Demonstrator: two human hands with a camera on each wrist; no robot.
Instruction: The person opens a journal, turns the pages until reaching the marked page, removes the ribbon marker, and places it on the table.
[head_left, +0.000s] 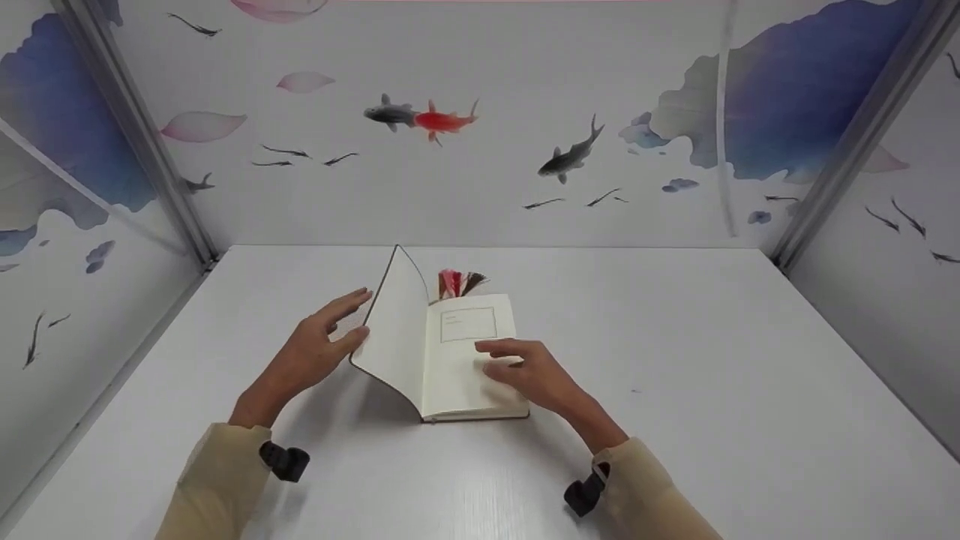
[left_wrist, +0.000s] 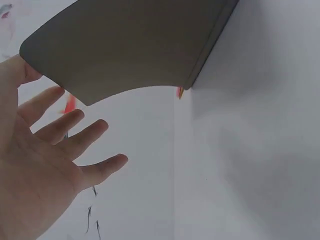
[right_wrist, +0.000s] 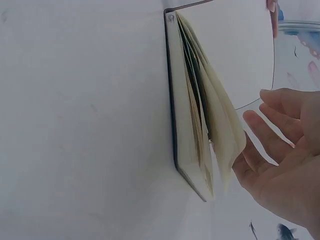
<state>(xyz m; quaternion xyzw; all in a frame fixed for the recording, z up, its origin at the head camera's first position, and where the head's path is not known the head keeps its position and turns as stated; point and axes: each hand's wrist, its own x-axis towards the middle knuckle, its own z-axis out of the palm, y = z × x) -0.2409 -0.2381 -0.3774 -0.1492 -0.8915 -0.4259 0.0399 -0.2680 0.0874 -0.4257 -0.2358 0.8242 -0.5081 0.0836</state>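
Observation:
A notebook (head_left: pixel 469 379) lies on the white table with its front cover (head_left: pixel 394 330) standing partly raised to the left. On its cream first page is a printed rectangular frame (head_left: pixel 469 324). My left hand (head_left: pixel 311 345) touches the cover's free edge with the thumb and index finger; its other fingers spread out straight in the left wrist view. Over the right side of the page hovers my right hand (head_left: pixel 536 371), its fingers loosely bent. In the right wrist view several lifted pages (right_wrist: pixel 220 110) bow up from the block, their edge right at the right hand's fingers.
Red, pink and dark tassels (head_left: pixel 459 283) stick out beyond the notebook's far end. White panels printed with fish and petals (head_left: pixel 450 195) enclose the table (head_left: pixel 712 337) at the back and both sides. Black cameras (head_left: pixel 285 460) are strapped to both wrists.

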